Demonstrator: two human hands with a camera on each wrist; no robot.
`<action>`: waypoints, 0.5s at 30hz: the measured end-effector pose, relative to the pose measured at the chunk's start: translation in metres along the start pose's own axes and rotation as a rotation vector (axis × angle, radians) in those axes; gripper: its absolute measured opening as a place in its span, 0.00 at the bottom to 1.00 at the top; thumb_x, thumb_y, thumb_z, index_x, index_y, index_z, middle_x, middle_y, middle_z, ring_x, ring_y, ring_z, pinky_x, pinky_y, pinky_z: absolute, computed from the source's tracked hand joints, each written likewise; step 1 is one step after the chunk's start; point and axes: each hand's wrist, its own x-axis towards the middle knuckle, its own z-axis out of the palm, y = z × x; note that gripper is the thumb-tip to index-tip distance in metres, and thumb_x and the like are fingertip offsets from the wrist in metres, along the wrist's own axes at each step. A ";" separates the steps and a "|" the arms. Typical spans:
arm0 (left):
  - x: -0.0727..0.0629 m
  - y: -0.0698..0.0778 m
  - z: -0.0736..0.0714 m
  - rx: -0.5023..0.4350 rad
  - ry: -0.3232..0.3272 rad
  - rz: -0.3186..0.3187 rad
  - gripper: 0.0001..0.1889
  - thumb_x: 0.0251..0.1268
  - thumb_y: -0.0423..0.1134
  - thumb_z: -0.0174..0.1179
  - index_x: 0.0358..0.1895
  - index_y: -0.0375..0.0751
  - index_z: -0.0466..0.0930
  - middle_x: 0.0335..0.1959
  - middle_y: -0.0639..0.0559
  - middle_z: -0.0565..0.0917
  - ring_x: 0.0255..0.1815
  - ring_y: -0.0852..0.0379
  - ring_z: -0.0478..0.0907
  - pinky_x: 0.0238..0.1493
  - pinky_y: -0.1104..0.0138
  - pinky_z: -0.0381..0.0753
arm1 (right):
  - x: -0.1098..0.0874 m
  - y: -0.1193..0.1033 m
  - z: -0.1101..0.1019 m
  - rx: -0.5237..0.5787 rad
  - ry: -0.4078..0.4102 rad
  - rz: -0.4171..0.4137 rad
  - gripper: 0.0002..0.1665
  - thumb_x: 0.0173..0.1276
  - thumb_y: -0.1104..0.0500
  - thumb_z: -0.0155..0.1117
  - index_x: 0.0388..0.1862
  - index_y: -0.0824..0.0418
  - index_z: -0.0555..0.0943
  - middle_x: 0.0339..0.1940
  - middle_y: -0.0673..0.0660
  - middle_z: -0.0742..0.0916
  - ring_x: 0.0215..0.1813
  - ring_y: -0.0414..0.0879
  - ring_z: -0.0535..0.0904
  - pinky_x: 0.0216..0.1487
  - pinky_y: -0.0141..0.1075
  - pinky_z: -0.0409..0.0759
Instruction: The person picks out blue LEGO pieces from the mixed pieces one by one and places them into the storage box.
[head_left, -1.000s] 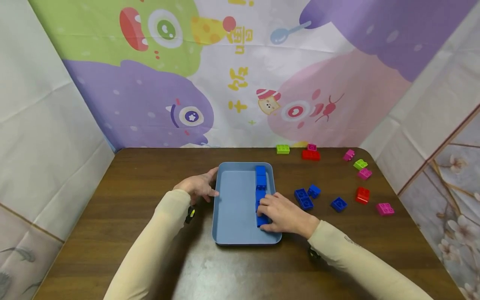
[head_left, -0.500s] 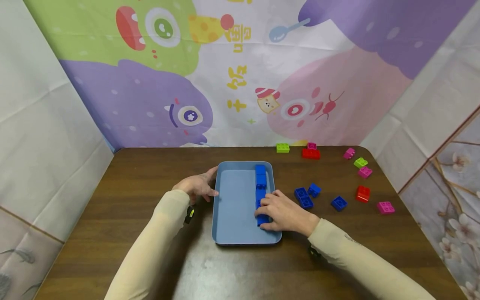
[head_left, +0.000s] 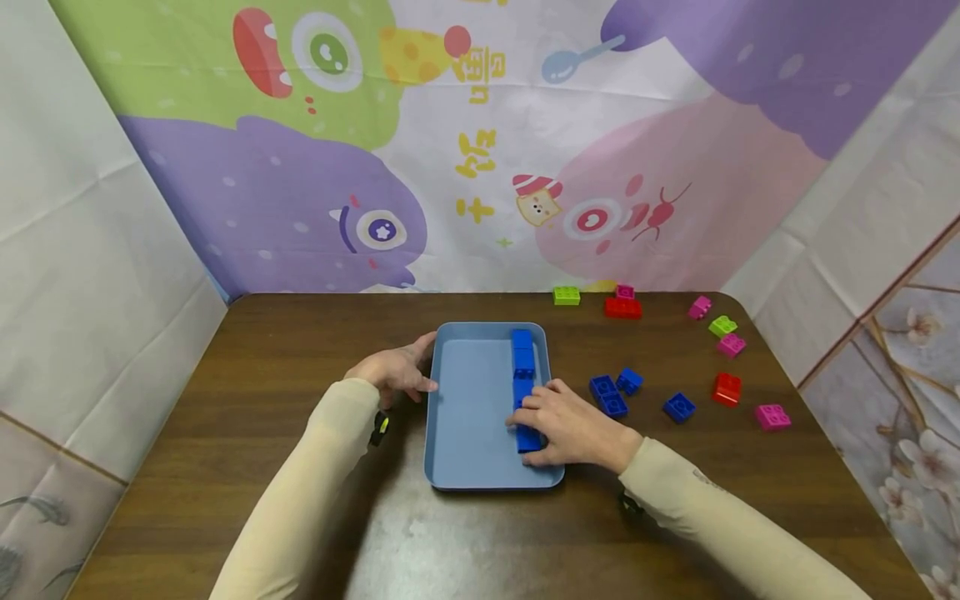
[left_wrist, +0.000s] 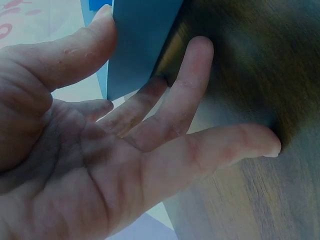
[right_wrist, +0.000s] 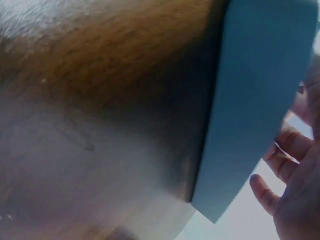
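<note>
A blue-grey tray (head_left: pixel 472 475) sits mid-table, with a line of blue building bricks (head_left: pixel 522 354) along its right side. My left hand (head_left: pixel 393 371) is at the tray's left wall, fingers spread. In the left wrist view, the thumb of this left hand (left_wrist: pixel 100 150) lies at the rim and the other fingers extend beside and below the wall. My right hand (head_left: pixel 570 425) reaches over the right rim and holds the nearest blue brick (head_left: pixel 528 442), index finger across it and thumb at its near end. In the right wrist view, the tray wall hides the brick from sight.
To the tray's right lie several loose blue bricks (head_left: pixel 608 396). Farther right are a red brick (head_left: pixel 727 389) and a pink brick (head_left: pixel 772 417). A green brick (head_left: pixel 566 296) and another red brick (head_left: pixel 622 308) lie by the back edge, before a cartoon-printed cloth (head_left: pixel 480 167).
The right index finger has reached slightly farther left across the nearest brick, and more of that brick shows. The brick has shifted slightly right. My left hand stays at the tray's wall.
</note>
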 end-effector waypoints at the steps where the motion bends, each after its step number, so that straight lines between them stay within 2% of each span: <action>1: 0.000 0.000 0.000 0.001 -0.002 -0.001 0.53 0.73 0.34 0.63 0.84 0.62 0.30 0.83 0.37 0.50 0.58 0.37 0.82 0.47 0.29 0.78 | -0.001 0.000 -0.002 0.009 0.020 -0.007 0.31 0.64 0.36 0.72 0.59 0.50 0.84 0.49 0.49 0.88 0.53 0.46 0.78 0.62 0.50 0.71; 4: -0.001 -0.001 0.000 0.005 -0.003 -0.002 0.53 0.73 0.34 0.63 0.84 0.62 0.30 0.83 0.37 0.50 0.58 0.37 0.82 0.46 0.30 0.79 | -0.005 0.001 -0.010 0.052 0.109 -0.021 0.35 0.64 0.36 0.71 0.63 0.52 0.81 0.49 0.50 0.88 0.54 0.47 0.78 0.63 0.52 0.71; 7: -0.002 -0.001 -0.002 0.005 -0.002 -0.005 0.53 0.73 0.34 0.62 0.84 0.62 0.29 0.83 0.37 0.50 0.59 0.37 0.81 0.47 0.30 0.79 | -0.012 0.010 -0.022 0.085 0.197 -0.004 0.33 0.66 0.38 0.69 0.64 0.53 0.81 0.50 0.51 0.88 0.55 0.47 0.78 0.64 0.54 0.70; 11: -0.002 0.000 -0.003 -0.005 -0.002 -0.002 0.53 0.73 0.34 0.62 0.84 0.62 0.29 0.84 0.39 0.48 0.60 0.36 0.81 0.50 0.29 0.77 | -0.028 0.033 -0.038 0.126 0.268 0.087 0.27 0.70 0.44 0.67 0.63 0.55 0.81 0.49 0.51 0.89 0.51 0.44 0.82 0.65 0.55 0.69; 15: -0.001 0.001 -0.003 -0.003 0.000 0.007 0.53 0.73 0.35 0.63 0.84 0.62 0.29 0.84 0.39 0.48 0.59 0.37 0.81 0.50 0.30 0.78 | -0.049 0.054 -0.051 0.161 0.288 0.191 0.24 0.73 0.51 0.66 0.63 0.59 0.80 0.48 0.52 0.90 0.47 0.46 0.84 0.65 0.57 0.67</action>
